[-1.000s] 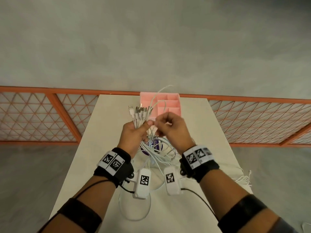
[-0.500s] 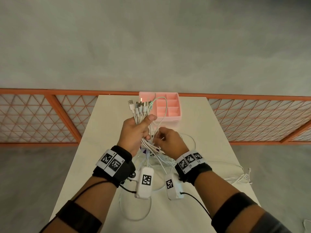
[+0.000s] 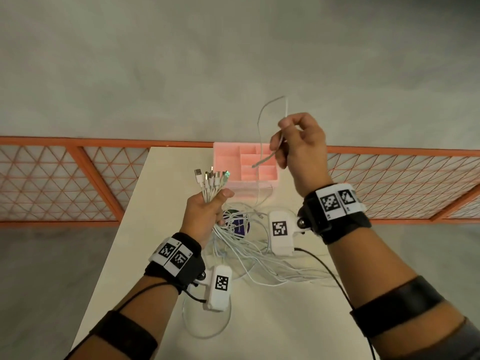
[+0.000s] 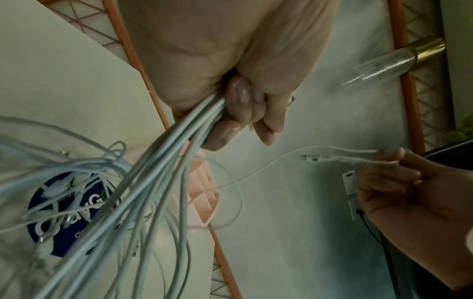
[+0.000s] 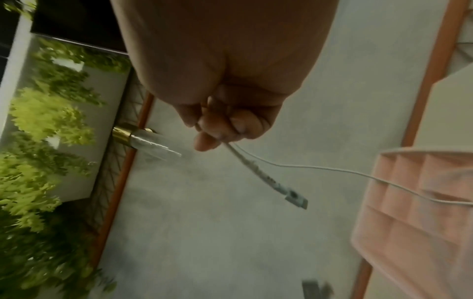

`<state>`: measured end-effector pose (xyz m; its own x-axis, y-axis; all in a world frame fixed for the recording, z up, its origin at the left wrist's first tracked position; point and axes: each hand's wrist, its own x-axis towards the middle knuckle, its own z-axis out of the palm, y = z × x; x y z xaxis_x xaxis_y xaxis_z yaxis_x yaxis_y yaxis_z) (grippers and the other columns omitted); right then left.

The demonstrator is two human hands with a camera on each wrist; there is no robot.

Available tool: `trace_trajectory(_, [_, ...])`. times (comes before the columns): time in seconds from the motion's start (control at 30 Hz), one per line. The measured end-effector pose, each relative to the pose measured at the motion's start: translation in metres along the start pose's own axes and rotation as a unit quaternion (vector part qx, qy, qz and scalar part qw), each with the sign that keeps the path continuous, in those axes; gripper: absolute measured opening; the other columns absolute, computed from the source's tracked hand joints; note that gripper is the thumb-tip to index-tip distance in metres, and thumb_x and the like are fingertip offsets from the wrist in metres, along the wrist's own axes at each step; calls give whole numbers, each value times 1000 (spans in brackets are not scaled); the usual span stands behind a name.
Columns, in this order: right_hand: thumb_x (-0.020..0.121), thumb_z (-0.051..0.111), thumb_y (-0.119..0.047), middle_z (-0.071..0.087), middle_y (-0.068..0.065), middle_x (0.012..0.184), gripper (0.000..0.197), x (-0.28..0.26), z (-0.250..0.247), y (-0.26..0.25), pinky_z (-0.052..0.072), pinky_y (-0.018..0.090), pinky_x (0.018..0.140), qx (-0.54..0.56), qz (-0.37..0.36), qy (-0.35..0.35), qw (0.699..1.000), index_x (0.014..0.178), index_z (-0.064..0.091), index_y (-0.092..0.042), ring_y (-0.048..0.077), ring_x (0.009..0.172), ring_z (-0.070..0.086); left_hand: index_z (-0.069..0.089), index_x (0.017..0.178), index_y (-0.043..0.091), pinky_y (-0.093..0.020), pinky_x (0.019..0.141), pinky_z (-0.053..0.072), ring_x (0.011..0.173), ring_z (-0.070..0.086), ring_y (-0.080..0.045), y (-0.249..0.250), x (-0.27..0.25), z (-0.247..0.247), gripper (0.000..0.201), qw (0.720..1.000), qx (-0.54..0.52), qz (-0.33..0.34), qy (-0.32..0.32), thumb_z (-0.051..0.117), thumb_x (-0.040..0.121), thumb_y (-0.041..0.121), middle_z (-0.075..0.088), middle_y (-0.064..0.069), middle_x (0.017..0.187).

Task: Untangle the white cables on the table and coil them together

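Note:
My left hand (image 3: 205,211) grips a bundle of several white cables (image 3: 211,183) just below their plugs, which fan out upward; in the left wrist view the fingers (image 4: 245,113) are curled round the strands (image 4: 163,161). The loose lengths lie tangled (image 3: 254,253) on the cream table (image 3: 155,242). My right hand (image 3: 296,141), raised above the table's far end, pinches a single white cable (image 3: 262,118) near its plug end (image 5: 294,197), and the plug hangs free. That cable arcs up and drops back into the tangle.
A pink compartment tray (image 3: 244,162) stands at the table's far edge. A round dark blue sticker or disc (image 3: 240,226) lies under the cables. An orange lattice railing (image 3: 65,183) runs behind the table, with grey floor beyond.
My right hand has risen up and to the right from beside the left hand, drawing one cable end out of the tangle. The left hand has kept its grip on the bundle.

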<state>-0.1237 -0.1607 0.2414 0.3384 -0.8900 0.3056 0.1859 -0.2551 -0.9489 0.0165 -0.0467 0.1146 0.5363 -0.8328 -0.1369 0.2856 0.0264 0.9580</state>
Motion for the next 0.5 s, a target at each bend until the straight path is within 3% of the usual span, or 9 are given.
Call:
trace_trajectory(0.13, [100, 50, -16, 61, 3, 66, 13, 19, -40, 8, 41, 26, 44, -90, -10, 78, 993, 88, 51, -19, 19, 47, 51, 70, 102, 1, -26, 48, 36, 48, 23, -13, 6, 0, -5, 23, 999, -39, -3, -1, 61, 97, 21, 30, 11, 48])
trace_trajectory(0.27, [97, 54, -22, 67, 6, 82, 7, 24, -123, 50, 59, 42, 66, -277, 56, 137, 949, 93, 58, -17, 23, 66, 65, 68, 105, 0, -27, 49, 34, 46, 23, -11, 10, 0, -12, 26, 998, -68, -2, 2, 60, 98, 24, 24, 9, 51])
trace_trajectory(0.4, [97, 53, -25, 68, 12, 96, 18, 6, -226, 84, 57, 48, 84, -389, 182, 232, 873, 103, 62, -11, 30, 87, 68, 69, 100, 5, -24, 46, 31, 46, 21, -11, 12, -1, -15, 24, 997, -79, -5, 13, 59, 98, 28, 20, 6, 54])
trace_trajectory(0.47, [96, 54, -20, 67, 17, 90, 19, -21, -273, 97, 57, 47, 81, -472, 279, 266, 793, 98, 63, -3, 31, 82, 66, 68, 99, 6, -23, 44, 29, 47, 20, -10, 16, -2, -15, 25, 996, -89, -6, 15, 59, 99, 29, 19, 6, 56])
trace_trajectory(0.5, [91, 60, -18, 67, 19, 84, 18, -39, -292, 104, 58, 48, 77, -529, 333, 243, 742, 89, 63, -1, 32, 76, 66, 68, 99, 7, -23, 44, 28, 47, 20, -11, 18, -3, -15, 25, 995, -96, -5, 14, 58, 99, 30, 18, 5, 57])
